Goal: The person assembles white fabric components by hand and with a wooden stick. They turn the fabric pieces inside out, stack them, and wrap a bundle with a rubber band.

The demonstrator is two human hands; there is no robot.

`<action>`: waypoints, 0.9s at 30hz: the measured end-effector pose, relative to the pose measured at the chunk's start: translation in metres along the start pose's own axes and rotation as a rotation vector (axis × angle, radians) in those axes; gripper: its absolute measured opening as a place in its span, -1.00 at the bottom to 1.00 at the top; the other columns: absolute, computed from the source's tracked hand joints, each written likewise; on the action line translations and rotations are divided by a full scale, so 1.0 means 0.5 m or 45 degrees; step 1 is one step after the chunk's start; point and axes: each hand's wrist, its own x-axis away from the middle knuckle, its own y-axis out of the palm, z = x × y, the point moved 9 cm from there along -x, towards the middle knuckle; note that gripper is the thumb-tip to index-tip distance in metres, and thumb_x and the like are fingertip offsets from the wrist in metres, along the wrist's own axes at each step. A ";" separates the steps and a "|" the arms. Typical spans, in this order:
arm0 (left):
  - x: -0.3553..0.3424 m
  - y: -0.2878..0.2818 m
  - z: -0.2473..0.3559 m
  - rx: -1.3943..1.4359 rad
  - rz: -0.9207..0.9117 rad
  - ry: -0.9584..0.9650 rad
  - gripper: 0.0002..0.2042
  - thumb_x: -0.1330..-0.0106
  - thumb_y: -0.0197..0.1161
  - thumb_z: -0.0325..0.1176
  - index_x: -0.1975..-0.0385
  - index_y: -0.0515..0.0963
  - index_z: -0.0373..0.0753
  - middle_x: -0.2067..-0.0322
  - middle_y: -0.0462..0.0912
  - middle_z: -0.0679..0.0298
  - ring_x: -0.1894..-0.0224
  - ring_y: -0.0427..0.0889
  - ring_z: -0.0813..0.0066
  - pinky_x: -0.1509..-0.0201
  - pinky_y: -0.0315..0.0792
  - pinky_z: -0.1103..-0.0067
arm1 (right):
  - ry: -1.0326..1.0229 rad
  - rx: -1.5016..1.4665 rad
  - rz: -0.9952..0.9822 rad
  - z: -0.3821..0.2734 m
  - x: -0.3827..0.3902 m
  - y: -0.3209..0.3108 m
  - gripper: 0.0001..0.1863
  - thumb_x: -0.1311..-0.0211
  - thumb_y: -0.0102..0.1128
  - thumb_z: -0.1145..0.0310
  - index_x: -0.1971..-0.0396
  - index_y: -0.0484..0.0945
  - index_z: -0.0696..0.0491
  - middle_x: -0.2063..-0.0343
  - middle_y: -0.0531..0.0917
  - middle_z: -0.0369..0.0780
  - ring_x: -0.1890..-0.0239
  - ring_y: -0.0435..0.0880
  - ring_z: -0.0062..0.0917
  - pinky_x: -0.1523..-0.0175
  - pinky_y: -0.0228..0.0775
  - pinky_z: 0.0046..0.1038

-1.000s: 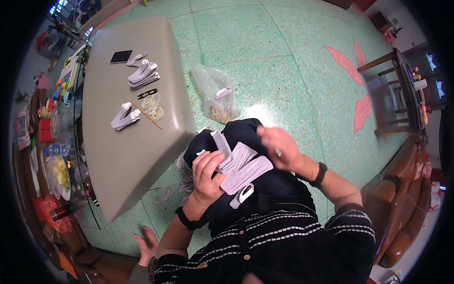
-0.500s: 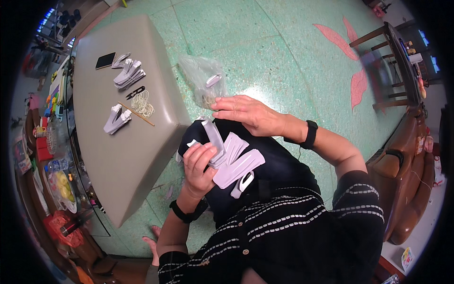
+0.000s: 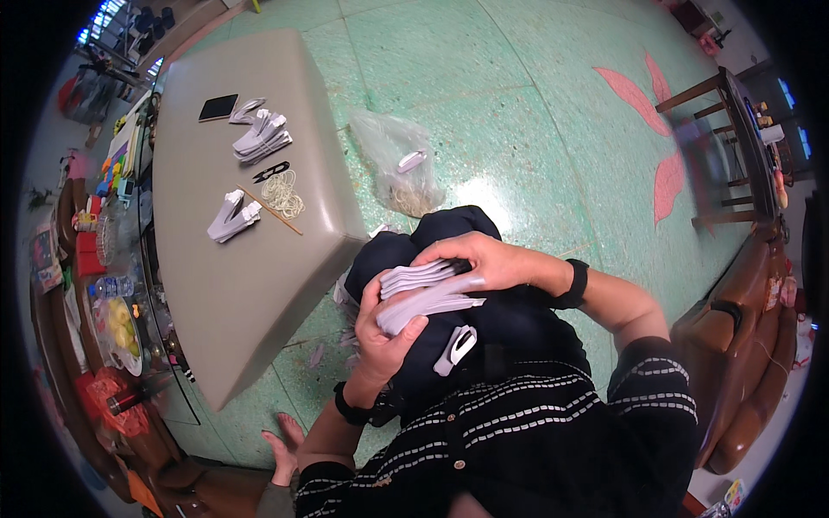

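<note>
Over my lap, my left hand (image 3: pixel 387 337) and my right hand (image 3: pixel 462 263) both grip stacks of pale lilac folded strips (image 3: pixel 427 302), seemingly paper or card. My right thumb presses along their upper part. A separate small lilac piece with a white loop (image 3: pixel 458 345) lies on my dark trousers. On the grey padded bench (image 3: pixel 259 302) are more lilac bundles (image 3: pixel 259 138), black thread snips (image 3: pixel 269 173), a pile of pale rubber bands or cord (image 3: pixel 283 194), a thin stick (image 3: pixel 269 210) and a black phone (image 3: pixel 218 107).
A clear plastic bag (image 3: pixel 389 155) lies on the green floor. A cluttered glass table (image 3: pixel 125 259) stands left of the bench, a brown leather sofa (image 3: pixel 743 371) and dark wooden chair (image 3: pixel 721 121) at right. Another person's bare foot (image 3: pixel 281 453) is at lower left.
My right hand has come down from beyond my knees onto the strips. The spread strips on my lap are now gathered into stacks held up between both hands.
</note>
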 end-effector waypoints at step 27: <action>0.008 0.021 -0.120 1.299 -0.077 -0.851 -0.57 -0.25 0.03 -0.53 -0.15 0.27 -0.42 -0.13 0.37 0.02 -0.14 0.41 0.24 -0.28 0.24 0.27 | -0.620 1.350 0.553 -0.061 0.049 -0.027 -0.63 0.06 0.26 0.47 0.17 0.51 0.17 0.32 0.58 -0.15 0.41 0.55 -0.32 0.33 0.39 -0.38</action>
